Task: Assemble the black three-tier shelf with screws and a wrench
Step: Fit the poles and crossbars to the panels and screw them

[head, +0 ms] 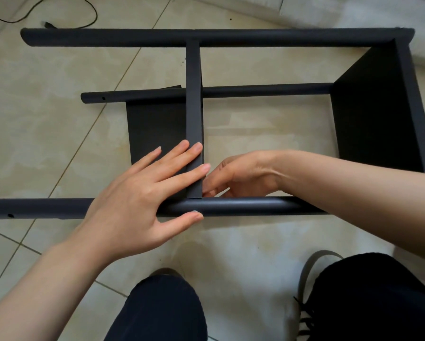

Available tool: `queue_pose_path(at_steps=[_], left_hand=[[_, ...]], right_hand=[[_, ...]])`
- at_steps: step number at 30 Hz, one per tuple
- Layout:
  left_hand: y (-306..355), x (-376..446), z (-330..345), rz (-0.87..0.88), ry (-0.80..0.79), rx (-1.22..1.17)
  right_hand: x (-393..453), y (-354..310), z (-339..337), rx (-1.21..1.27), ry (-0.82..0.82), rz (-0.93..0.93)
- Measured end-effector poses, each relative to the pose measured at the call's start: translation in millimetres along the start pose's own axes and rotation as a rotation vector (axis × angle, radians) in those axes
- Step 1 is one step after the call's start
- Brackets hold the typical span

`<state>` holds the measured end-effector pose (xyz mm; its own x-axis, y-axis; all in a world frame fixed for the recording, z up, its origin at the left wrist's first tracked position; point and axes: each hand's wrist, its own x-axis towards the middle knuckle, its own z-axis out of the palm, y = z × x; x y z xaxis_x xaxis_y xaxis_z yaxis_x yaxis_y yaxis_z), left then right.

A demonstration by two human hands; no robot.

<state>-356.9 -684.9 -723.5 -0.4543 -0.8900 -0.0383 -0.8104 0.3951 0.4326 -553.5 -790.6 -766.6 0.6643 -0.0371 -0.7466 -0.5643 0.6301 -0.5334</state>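
Note:
The black shelf frame lies on its side on the tiled floor. Its near tube leg [243, 206] runs left to right in front of me, and the far tube leg [231, 36] lies parallel at the back. A third tube leg [255, 91] lies between them. My left hand [137, 200] presses flat on the edge of the middle shelf panel [193, 94] where it meets the near leg. Its thumb touches a silver screw head [194, 211] in that leg. My right hand [241, 173] reaches behind the near leg, fingers curled at the joint; their tips are hidden.
The end shelf panel [369, 114] stands at the right end of the frame. Open screw holes show in the near leg [10, 215] and the third leg [103, 98]. A black cable [88, 20] lies at the back left. My knees [162, 308] and a shoe [312, 267] are close in front.

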Motion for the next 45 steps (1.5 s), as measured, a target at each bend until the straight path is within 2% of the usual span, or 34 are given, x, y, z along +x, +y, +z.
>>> queue_pose_path(at_steps=[11,19,27,45], left_hand=[[0,0,0,0.001,0.005,-0.007],[2,0,-1,-0.006,0.008,-0.019],[1,0,-1,-0.007,0.0,-0.013],[1,0,-1,-0.003,0.005,-0.014]], right_hand=[[-3,-3,4,-0.012,-0.024,-0.018],[0,-2,10,-0.082,0.039,0.017],[-5,-4,3,0.006,-0.022,0.003],[-5,0,4,0.008,0.025,0.003]])
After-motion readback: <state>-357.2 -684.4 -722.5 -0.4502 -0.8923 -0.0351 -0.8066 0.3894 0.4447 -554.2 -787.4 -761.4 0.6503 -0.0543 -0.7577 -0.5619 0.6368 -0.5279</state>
